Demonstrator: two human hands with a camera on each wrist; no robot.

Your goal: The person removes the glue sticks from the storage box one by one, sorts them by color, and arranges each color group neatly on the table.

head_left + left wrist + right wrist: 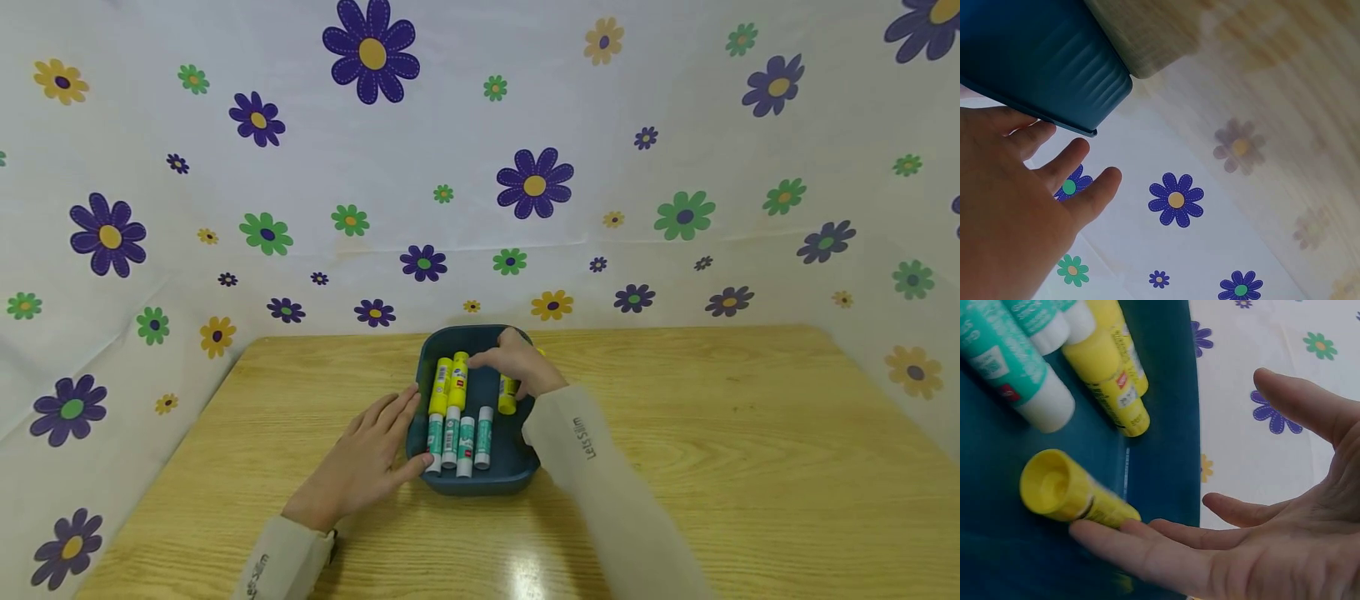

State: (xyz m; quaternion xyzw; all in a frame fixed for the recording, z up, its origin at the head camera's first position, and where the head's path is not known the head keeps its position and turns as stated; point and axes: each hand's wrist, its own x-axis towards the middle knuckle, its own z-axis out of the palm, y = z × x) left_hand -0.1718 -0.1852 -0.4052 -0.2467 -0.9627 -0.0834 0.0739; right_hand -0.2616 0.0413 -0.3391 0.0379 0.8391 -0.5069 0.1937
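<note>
A dark blue plastic bin (480, 486) holds several glue sticks. Side by side at its near end lie several white-and-teal glue sticks (483, 437). Two yellow glue sticks (459, 379) lie beyond them along the left wall. Another yellow glue stick (1097, 500) lies apart on the bin's right side. My right hand (517, 362) reaches over the far right of the bin; its straight fingers touch that stick, with the thumb spread well away. My left hand (367, 458) rests against the bin's left rim with fingers extended, the thumb over the near left edge.
The bin stands on a wooden table (712, 450). Behind the table hangs a white cloth (465, 125) printed with flowers. A small yellow patch (542, 352) shows beside the right hand, mostly hidden.
</note>
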